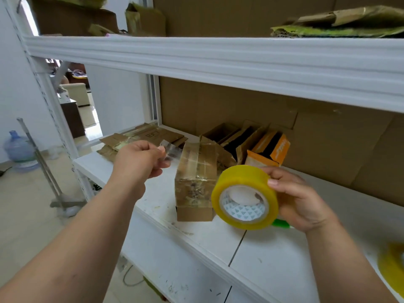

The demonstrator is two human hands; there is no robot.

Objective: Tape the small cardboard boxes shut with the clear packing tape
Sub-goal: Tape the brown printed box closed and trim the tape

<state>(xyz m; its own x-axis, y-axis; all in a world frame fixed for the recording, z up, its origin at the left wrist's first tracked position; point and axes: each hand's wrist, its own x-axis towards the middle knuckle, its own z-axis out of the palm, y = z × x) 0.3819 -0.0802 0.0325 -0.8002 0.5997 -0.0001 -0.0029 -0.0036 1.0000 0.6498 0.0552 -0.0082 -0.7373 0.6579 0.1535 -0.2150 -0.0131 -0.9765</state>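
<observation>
Left hand (140,159): up over the white shelf (273,259), thumb and fingers pinching the free end of tape (171,150) — a clear, wrinkled flap sticking out to the right of the fingertips.
Right hand (299,200): wrapped round the tape roll (244,196), thumb on the top of the roll, fingers behind it, the roll's open core facing us.
Tape roll: yellowish clear tape on a white printed core, held in the air just right of the small cardboard box (196,182) and overlapping its lower right corner from this angle; I cannot tell whether it touches.
Small cardboard box: standing on the shelf between the two hands, its top and front covered in shiny tape, flaps down.
Behind the box: open cardboard boxes (238,136) in a row, and an orange box (271,149) at the right end, open too.
Back left of shelf: flattened cardboard (140,136) lying in a pile.
Under the right hand: a bit of something green (281,223) on the shelf — too hidden to name.
Far right edge: a second yellow roll (393,265), blurred.
Floor, left: a water jug (18,149) and a metal stand (50,182).
</observation>
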